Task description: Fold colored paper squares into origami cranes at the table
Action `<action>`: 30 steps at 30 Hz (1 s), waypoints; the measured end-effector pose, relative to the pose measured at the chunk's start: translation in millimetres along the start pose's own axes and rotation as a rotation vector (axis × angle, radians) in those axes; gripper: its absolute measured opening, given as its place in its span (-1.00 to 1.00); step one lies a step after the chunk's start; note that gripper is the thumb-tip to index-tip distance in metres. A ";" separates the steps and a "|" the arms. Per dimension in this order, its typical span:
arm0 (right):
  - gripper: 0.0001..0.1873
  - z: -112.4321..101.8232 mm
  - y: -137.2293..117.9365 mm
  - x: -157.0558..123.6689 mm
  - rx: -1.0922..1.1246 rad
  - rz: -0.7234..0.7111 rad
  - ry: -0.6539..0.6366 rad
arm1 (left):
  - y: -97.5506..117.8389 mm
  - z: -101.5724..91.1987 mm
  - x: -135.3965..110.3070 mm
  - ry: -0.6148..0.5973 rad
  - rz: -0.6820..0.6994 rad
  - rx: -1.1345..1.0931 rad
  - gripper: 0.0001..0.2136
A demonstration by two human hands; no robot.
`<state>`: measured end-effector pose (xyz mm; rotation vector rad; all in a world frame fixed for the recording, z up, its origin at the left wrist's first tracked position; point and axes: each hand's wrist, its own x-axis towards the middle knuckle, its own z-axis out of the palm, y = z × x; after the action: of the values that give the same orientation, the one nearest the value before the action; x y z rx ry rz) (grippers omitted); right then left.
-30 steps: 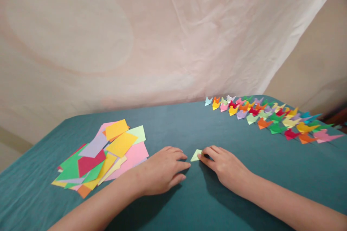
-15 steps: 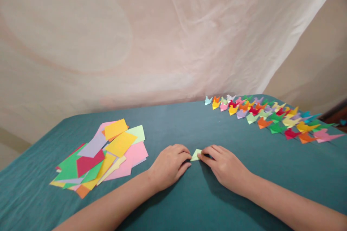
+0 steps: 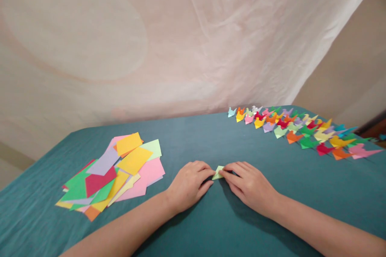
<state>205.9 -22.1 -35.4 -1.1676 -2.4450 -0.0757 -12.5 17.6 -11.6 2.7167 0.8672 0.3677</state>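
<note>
A small folded piece of pale green paper lies on the teal cloth between my two hands. The fingertips of my left hand touch its left edge, with thumb and forefinger curled around that side. My right hand presses its fingers onto the paper's right side and covers part of it. Both wrists rest low over the table, and the folds under my right fingertips are hidden.
To the left lies a loose pile of coloured paper sheets. Rows of folded paper birds in many colours stand at the right back. A pale cloth hangs behind the teal-covered table.
My left fingers have shifted slightly right, closer to the paper. The fingers of my right hand have slid a little left over it. The pile and birds stay put.
</note>
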 end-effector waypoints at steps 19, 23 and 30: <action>-0.79 7.6 7.7 3.4 0.151 0.101 0.034 | -0.3 6.9 1.5 0.020 0.175 0.132 -0.74; -0.78 7.2 7.2 5.1 0.152 0.098 0.022 | -1.4 8.4 1.4 0.021 0.208 0.141 -0.73; -0.75 9.1 8.4 2.1 0.141 0.092 0.018 | 0.3 5.7 -0.5 0.008 0.199 0.156 -0.71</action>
<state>207.9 -13.0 -43.9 -1.2094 -2.3357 0.1118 -10.9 16.1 -17.0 2.9587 0.6536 0.3652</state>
